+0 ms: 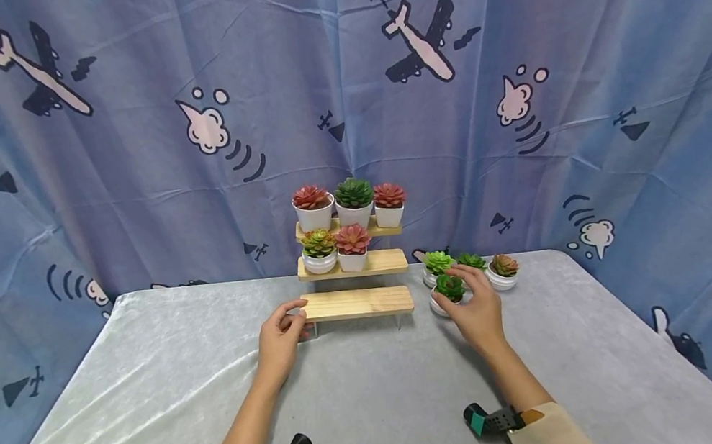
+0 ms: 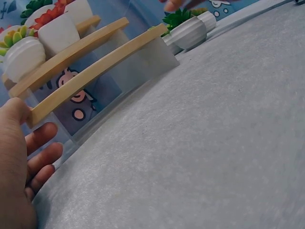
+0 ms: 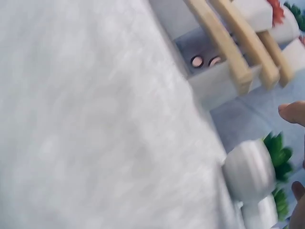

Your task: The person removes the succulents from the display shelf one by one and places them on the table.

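Note:
A three-tier wooden display stand (image 1: 358,303) with clear supports stands at the back middle of the table. My left hand (image 1: 279,340) holds the left end of its lowest tier, with curled fingers (image 2: 45,155) below the board in the left wrist view. My right hand (image 1: 481,310) is spread around a green succulent (image 1: 449,286) in a white pot (image 3: 250,169). In the right wrist view a gap shows between the fingertips and the leaves. Two pots with a yellow-green succulent (image 1: 319,243) and a pink succulent (image 1: 352,240) sit on the middle tier.
On the top tier are a red succulent (image 1: 311,198), a dark green succulent (image 1: 354,192) and another red succulent (image 1: 389,195). Behind my right hand stand a bright green succulent (image 1: 438,262), a green succulent (image 1: 471,260) and an orange-green succulent (image 1: 504,265). A patterned curtain (image 1: 148,164) hangs behind.

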`<state>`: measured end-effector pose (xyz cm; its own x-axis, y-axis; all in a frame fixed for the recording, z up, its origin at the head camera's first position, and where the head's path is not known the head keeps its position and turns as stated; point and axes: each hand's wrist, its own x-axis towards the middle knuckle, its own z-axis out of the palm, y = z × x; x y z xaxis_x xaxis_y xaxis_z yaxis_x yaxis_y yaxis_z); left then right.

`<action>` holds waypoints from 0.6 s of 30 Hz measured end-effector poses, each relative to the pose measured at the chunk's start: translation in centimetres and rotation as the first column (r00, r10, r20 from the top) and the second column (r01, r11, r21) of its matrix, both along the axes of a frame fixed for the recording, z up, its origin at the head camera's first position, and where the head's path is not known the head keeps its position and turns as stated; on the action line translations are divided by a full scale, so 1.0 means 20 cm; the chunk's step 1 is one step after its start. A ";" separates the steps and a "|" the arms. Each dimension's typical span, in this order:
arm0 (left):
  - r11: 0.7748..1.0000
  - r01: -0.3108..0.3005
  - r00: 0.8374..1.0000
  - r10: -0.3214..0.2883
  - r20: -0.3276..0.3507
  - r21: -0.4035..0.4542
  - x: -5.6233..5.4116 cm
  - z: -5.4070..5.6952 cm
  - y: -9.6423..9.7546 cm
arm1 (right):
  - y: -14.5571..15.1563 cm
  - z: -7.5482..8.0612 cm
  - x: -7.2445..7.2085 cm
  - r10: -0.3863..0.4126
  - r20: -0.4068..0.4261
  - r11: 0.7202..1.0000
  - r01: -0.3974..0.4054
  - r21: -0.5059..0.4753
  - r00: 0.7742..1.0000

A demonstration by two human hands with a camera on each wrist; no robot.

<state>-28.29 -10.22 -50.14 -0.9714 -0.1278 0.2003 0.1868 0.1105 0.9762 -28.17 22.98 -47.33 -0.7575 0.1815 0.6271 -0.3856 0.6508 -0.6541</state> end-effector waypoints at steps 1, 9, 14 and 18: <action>1.000 0.001 1.000 -0.001 0.000 -0.005 0.00 0.00 0.00 | -0.01 0.02 0.01 0.012 -0.008 1.000 -0.012 0.001 1.000; 1.000 -0.012 1.000 0.012 -0.024 -0.001 0.00 0.01 -0.02 | -0.16 0.21 0.07 0.160 -0.014 0.986 -0.159 0.057 0.987; 1.000 0.000 1.000 0.000 -0.026 0.004 -0.01 -0.01 -0.01 | -0.23 0.31 0.07 0.224 0.017 0.972 -0.225 0.075 0.974; 1.000 0.007 1.000 -0.007 -0.019 0.011 -0.01 -0.01 0.00 | -0.28 0.39 0.04 0.282 0.075 0.954 -0.288 0.088 0.957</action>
